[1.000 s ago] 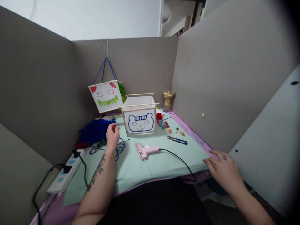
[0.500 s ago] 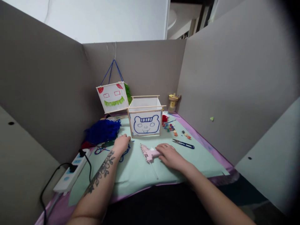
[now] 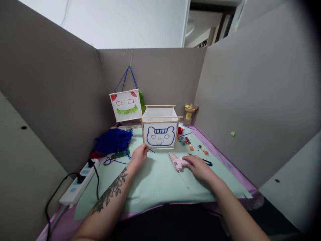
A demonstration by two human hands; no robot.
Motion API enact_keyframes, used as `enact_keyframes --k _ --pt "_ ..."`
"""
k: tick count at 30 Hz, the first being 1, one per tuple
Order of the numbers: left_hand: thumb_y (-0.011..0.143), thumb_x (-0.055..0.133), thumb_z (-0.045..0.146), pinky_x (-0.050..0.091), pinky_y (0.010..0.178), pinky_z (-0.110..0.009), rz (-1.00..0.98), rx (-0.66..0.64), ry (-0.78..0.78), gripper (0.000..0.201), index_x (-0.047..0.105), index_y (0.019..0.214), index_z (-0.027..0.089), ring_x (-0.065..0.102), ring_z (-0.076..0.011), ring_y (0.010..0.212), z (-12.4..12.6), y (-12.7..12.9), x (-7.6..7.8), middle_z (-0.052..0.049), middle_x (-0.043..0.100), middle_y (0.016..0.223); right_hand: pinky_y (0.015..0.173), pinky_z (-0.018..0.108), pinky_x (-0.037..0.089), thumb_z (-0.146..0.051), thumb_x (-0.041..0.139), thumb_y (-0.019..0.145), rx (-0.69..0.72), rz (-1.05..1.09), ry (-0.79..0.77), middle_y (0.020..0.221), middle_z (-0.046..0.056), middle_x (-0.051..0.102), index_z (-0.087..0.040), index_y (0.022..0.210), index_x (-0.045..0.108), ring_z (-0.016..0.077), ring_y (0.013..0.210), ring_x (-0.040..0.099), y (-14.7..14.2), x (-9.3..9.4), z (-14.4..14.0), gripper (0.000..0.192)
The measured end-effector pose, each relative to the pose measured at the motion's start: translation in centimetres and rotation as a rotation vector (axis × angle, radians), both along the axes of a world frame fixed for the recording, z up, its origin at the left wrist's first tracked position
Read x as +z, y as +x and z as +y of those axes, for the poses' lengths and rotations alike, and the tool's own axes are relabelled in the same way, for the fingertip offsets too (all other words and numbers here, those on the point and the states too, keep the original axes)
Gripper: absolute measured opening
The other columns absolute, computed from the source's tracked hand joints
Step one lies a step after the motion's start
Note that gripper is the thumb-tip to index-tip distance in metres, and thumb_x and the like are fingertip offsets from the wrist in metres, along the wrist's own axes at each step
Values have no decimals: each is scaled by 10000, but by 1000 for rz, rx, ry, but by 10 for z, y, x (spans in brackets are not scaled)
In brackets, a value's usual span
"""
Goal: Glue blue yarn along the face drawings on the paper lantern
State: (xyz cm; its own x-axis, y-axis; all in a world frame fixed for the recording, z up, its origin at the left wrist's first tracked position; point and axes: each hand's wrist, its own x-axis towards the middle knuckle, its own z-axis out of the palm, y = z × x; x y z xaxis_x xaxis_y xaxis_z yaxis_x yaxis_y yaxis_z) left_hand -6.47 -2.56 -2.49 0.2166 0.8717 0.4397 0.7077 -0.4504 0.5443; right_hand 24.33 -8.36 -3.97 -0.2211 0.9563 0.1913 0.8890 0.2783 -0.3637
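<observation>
Right hand (image 3: 199, 166) lies on pink glue gun (image 3: 177, 161), fingers curled over handle, gun flat on worktop (image 3: 160, 180) just in front of bear-face paper lantern (image 3: 160, 131). Left hand (image 3: 139, 156) at lantern's front-left corner, fingers loosely bunched near blue string (image 3: 117, 161); can't tell if pinching it. Blue yarn bundle (image 3: 112, 140) left of lantern, beads (image 3: 187, 142) and snips (image 3: 207, 162) to right. Red-and-green face lantern (image 3: 126, 105) hangs behind. Power strip (image 3: 79, 180) far left.

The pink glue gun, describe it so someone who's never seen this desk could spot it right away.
On the pale green mat, look just in front of the paper box with the blue bear face. The glue gun lies flat under the right hand, the only pink tool there.
</observation>
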Motion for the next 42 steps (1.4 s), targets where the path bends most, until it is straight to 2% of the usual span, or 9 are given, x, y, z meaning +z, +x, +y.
enact_keyframes --k 4,9,16,20,24,32,36,39,42 --pt "874 390 233 419 732 -271 0 -42 54 156 544 868 215 557 -169 775 -7 7 -4 -30 603 808 903 402 339 -83 445 786 -221 -58 149 1140 111 618 -204 1020 685 274 1078 485 -15 16 -5 356" --pt "898 371 249 427 765 -269 -19 -106 118 186 552 891 205 553 -161 803 -9 11 -8 -36 608 838 873 320 386 -236 540 820 49 175 136 969 72 651 -203 955 695 219 967 534 -85 44 -2 209" --pt "897 372 234 441 790 -294 10 -117 101 203 572 911 200 560 -171 838 -7 4 -7 -57 619 869 740 296 398 -218 513 816 -26 249 156 874 64 630 -209 833 686 201 846 560 -154 37 32 173" --pt "892 374 221 442 763 -290 4 -107 88 197 570 894 196 553 -165 803 -5 -1 -5 -52 619 843 709 275 410 -199 476 821 1 447 210 801 39 606 -199 756 649 170 771 552 -161 16 41 184" --pt "889 389 227 443 757 -280 -27 -162 90 189 575 887 196 561 -163 800 -7 -1 -3 -49 630 849 756 293 433 -199 500 808 67 594 270 908 61 628 -197 913 644 179 815 559 -159 3 40 177" --pt "864 432 272 440 731 -265 -132 -214 47 134 541 877 195 557 -145 765 -7 -2 -4 -31 609 823 851 315 426 -203 469 847 147 588 273 946 59 673 -216 942 659 187 908 583 -157 -2 41 212" --pt "832 466 315 441 646 -243 -376 -246 -134 159 513 917 190 557 -133 702 -2 -3 -3 -10 584 754 754 291 429 -218 493 812 141 662 262 814 51 643 -193 818 668 172 781 568 -159 -2 40 177" --pt "810 486 339 420 579 -215 -559 -273 -269 195 510 919 180 532 -115 641 1 -4 0 11 548 692 627 250 402 -250 573 738 147 880 130 711 10 587 -183 697 640 133 660 513 -162 -1 41 103" --pt "793 513 364 377 522 -197 -597 -258 -329 227 533 904 166 473 -92 566 2 -6 3 24 523 656 494 223 325 -291 631 671 158 1185 -146 560 -41 505 -178 653 615 92 516 423 -162 0 43 116"
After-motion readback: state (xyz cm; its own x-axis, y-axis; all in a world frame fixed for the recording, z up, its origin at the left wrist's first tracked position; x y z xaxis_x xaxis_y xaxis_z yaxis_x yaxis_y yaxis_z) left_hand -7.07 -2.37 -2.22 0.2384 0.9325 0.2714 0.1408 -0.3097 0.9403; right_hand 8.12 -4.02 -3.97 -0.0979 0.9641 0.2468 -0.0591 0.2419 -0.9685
